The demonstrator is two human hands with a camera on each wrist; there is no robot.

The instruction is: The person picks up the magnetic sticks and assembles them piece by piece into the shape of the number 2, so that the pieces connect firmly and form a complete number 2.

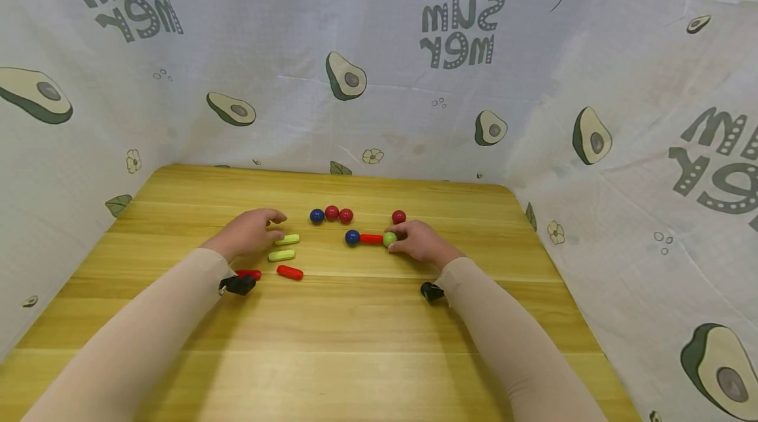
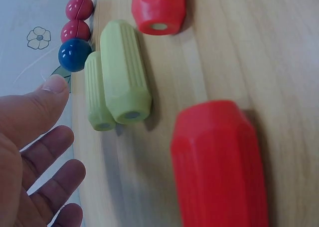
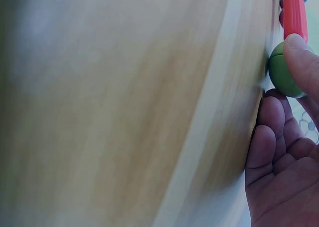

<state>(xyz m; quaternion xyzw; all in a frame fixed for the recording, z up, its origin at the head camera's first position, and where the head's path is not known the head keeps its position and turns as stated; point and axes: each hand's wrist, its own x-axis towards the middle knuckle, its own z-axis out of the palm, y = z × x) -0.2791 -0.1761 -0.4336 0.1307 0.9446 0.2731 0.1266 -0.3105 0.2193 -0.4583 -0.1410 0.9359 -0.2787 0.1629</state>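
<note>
A: Our right grip (image 1: 422,242) pinches one green ball (image 1: 389,239); one red rod (image 1: 371,239) and one blue ball (image 1: 352,237) run leftward from it.
B: Our left grip (image 1: 250,232) is loosely spread beside two yellow-green rods (image 1: 281,255), with two other red rods (image 1: 290,272) wristward.
A: Farther out, between our grips, we see another blue ball (image 1: 316,216) and two crimson balls (image 1: 331,212).
B: And a third crimson ball (image 1: 399,216) just past our right grip.

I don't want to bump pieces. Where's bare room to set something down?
Widest: table between the forearms, nearer than the red rods. Also right of the right hand, toward the table's edge. Crowded: yellow-green rods by the left hand; balls between and just beyond the hands.
</note>
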